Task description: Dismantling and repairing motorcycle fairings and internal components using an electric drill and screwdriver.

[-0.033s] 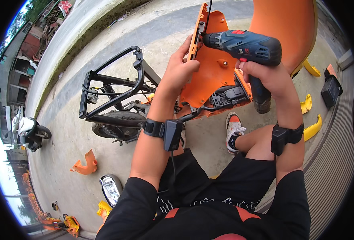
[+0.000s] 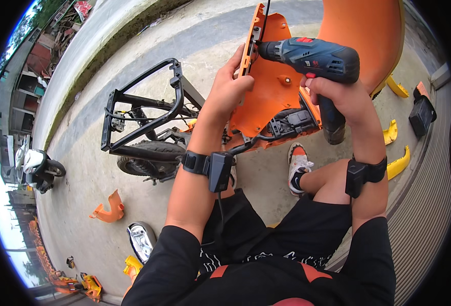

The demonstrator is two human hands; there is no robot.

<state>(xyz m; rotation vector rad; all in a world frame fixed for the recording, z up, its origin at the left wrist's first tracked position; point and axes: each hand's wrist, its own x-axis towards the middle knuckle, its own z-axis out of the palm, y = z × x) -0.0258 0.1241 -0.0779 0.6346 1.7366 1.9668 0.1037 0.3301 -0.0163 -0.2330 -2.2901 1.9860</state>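
Observation:
A blue-and-black cordless drill [image 2: 320, 57] is gripped by my right hand [image 2: 340, 97], its chuck pointing left. The chuck end meets the black strip along the upright edge of an orange plastic panel [image 2: 274, 92]; the bit's tip is too small to make out. My left hand [image 2: 230, 84] is closed on that panel's left edge, thumb on the near side and fingers partly hidden behind it. Below and behind the panel shows a stripped scooter's black tube frame [image 2: 154, 117], with its rear tyre [image 2: 151, 158] under it. A dark engine-like part [image 2: 294, 122] sits by the panel's lower edge.
A large curved orange body panel [image 2: 363, 30] stands beyond the drill. Yellow trim pieces [image 2: 399, 163] and a black box [image 2: 422, 116] lie at right. On the left floor are an orange piece [image 2: 109, 208], a headlight [image 2: 141, 240] and a parked scooter [image 2: 36, 166].

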